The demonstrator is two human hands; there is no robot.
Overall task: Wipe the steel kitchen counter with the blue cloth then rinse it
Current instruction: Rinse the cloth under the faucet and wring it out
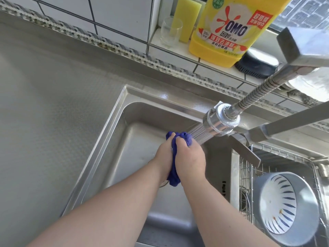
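Lengthwise toward spray, blue cloth (pixel 174 172)

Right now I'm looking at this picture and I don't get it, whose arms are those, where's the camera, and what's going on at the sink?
There is no machine here. A person wears a camera on the head, so the one picture looks forward and down at their own arms. Both hands, the left hand and the right hand, grip a bunched blue cloth between them over the steel sink. A spray head on a flexible hose sends water onto the top of the cloth. The steel counter lies to the left. On the tiled ledge behind stand a yellow detergent bottle, a glass and a yellow sponge. At the right, a bowl sits tipped in a wire rack.
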